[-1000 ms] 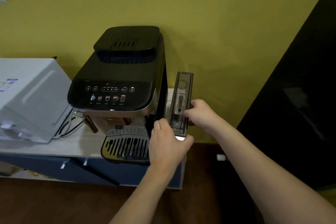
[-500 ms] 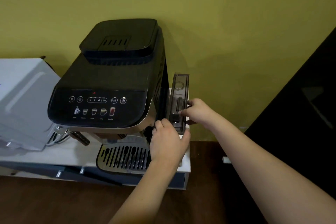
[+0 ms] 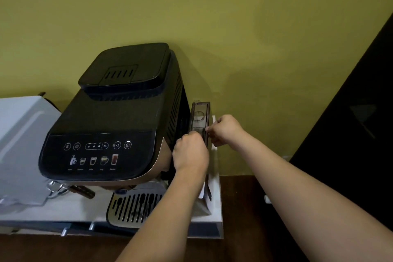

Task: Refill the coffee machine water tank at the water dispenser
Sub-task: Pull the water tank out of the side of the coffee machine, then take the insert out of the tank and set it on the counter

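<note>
The water tank [image 3: 200,120], a narrow smoky-clear box, stood upright against the right flank of the black coffee machine [image 3: 119,125] on the white counter [image 3: 215,210]. The left hand [image 3: 190,152] was curled closed over the tank's near top edge, its grip on the tank. The right hand [image 3: 225,130] pinched the tank's right side with fingers closed. A grey appliance [image 3: 21,140] sat left of the machine, before a yellow-green wall [image 3: 212,17]

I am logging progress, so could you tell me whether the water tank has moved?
Yes: the water tank has slid back along the coffee machine, toward the wall.
</note>
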